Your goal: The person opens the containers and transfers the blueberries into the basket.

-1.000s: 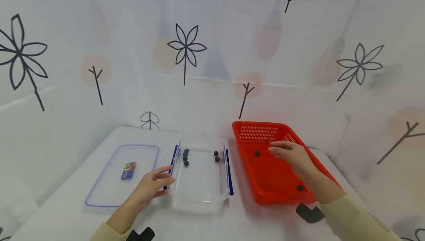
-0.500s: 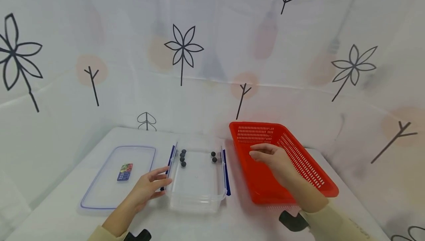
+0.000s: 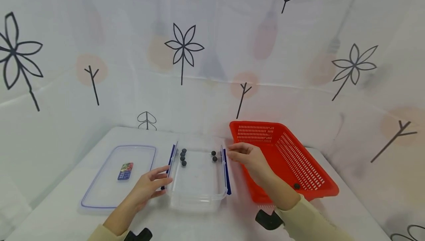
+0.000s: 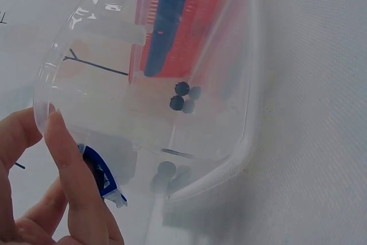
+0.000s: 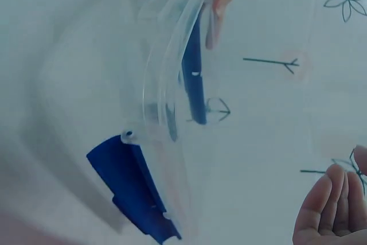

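Note:
My left hand (image 3: 146, 187) grips the left rim of a clear plastic container (image 3: 196, 197), thumb and finger pinching the edge in the left wrist view. Inside lie several blueberries (image 3: 183, 158) in a row along the left and two more blueberries (image 4: 182, 89) at the right. My right hand (image 3: 252, 161) hovers at the container's right rim, fingertips and thumb brought together. I cannot tell whether something sits between those fingertips. One blueberry (image 3: 297, 186) shows in the red basket (image 3: 285, 160), whose left part is hidden by the right hand and forearm.
Blue latch flaps (image 3: 227, 178) hang out from the container's sides. To its left lies a clear lid (image 3: 99, 193) with a colourful label (image 3: 125, 171). The white table (image 3: 196, 228) meets a patterned backdrop (image 3: 212, 49) behind.
The right hand has moved left from over the red basket to the container's right rim. A basket blueberry visible earlier near its fingers is no longer seen. The left hand holds still.

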A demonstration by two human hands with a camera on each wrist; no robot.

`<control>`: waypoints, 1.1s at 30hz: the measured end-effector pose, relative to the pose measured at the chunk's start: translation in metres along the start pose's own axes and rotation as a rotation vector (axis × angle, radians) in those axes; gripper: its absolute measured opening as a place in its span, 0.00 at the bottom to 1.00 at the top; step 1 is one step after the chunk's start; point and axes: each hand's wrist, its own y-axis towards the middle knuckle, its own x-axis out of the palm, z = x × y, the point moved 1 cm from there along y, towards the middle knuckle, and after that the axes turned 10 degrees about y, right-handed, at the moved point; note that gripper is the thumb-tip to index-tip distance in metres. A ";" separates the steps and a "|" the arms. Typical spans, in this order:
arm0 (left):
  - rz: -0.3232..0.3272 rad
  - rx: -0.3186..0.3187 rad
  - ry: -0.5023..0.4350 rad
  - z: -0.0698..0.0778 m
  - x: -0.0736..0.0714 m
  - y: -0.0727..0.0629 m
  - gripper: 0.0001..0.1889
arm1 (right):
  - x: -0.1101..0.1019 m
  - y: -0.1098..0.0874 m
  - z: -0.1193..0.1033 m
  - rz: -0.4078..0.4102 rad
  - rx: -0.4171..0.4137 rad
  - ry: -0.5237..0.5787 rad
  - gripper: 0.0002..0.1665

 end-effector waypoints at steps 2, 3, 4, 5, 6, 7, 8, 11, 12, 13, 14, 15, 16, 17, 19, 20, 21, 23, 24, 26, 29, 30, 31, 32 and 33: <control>-0.004 0.004 0.000 -0.001 0.000 0.000 0.27 | 0.006 0.003 0.002 -0.003 0.004 0.005 0.15; -0.004 0.006 -0.002 -0.001 0.000 0.000 0.28 | 0.009 0.004 0.003 -0.007 0.004 0.006 0.14; -0.004 0.007 0.000 -0.001 0.000 0.000 0.28 | 0.012 0.005 0.004 -0.013 0.002 0.004 0.14; -0.003 0.009 0.000 -0.001 0.000 0.000 0.28 | 0.015 0.006 0.004 -0.014 0.001 -0.004 0.14; -0.004 0.011 -0.001 -0.001 0.000 0.000 0.28 | 0.018 0.007 0.004 -0.019 -0.001 -0.013 0.13; -0.001 0.010 -0.003 -0.001 0.000 0.000 0.28 | 0.020 0.008 0.004 -0.025 -0.008 -0.025 0.13; 0.000 0.008 -0.005 -0.001 0.000 0.000 0.28 | 0.023 0.010 0.003 -0.029 -0.014 -0.039 0.13; 0.000 0.007 -0.008 -0.001 0.000 0.000 0.28 | 0.030 0.014 0.004 -0.036 -0.021 -0.064 0.13; -0.001 0.006 -0.008 -0.001 0.000 0.000 0.28 | 0.033 0.016 0.004 -0.040 -0.021 -0.060 0.13; -0.002 0.005 -0.006 -0.001 0.000 0.000 0.28 | 0.035 0.018 0.005 -0.042 -0.016 -0.054 0.13; -0.002 0.004 -0.006 -0.001 0.000 0.000 0.28 | 0.037 0.021 0.006 -0.044 -0.008 -0.047 0.13; -0.003 0.003 -0.005 -0.001 -0.001 0.000 0.28 | 0.039 0.023 0.007 -0.041 0.006 -0.039 0.13; -0.003 0.004 -0.006 -0.001 0.000 0.000 0.28 | 0.041 0.026 0.009 -0.039 0.017 -0.026 0.13; -0.003 0.004 -0.006 -0.001 0.000 0.000 0.28 | 0.042 0.029 0.010 -0.037 0.031 -0.011 0.13; -0.007 0.008 -0.011 -0.001 0.000 0.001 0.28 | 0.045 0.035 0.012 -0.026 0.058 0.001 0.13; -0.009 0.010 -0.012 0.000 0.000 0.001 0.28 | 0.047 0.039 0.013 -0.019 0.069 0.007 0.14; -0.011 0.012 -0.013 0.000 0.001 0.001 0.28 | 0.048 0.042 0.014 -0.012 0.082 0.015 0.14; -0.012 0.017 -0.015 0.000 0.001 0.002 0.28 | 0.050 0.047 0.014 -0.002 0.102 0.033 0.15; -0.013 0.019 -0.016 0.000 0.002 0.002 0.28 | 0.051 0.050 0.015 0.003 0.109 0.038 0.15; -0.010 0.020 -0.016 0.000 0.002 0.002 0.28 | 0.054 0.055 0.015 0.010 0.120 0.058 0.15; -0.008 0.017 -0.012 0.000 0.001 0.001 0.29 | 0.057 0.062 0.018 0.024 0.134 0.093 0.15; -0.007 0.014 -0.010 0.000 0.000 0.000 0.29 | 0.058 0.065 0.020 0.028 0.139 0.104 0.15; -0.006 0.011 -0.010 0.000 0.000 0.000 0.29 | 0.059 0.067 0.021 0.029 0.146 0.114 0.16; -0.006 0.008 -0.008 -0.001 0.000 0.000 0.30 | 0.060 0.069 0.023 0.031 0.155 0.119 0.16; -0.005 0.005 -0.008 -0.001 -0.001 -0.001 0.30 | 0.061 0.071 0.024 0.032 0.166 0.125 0.16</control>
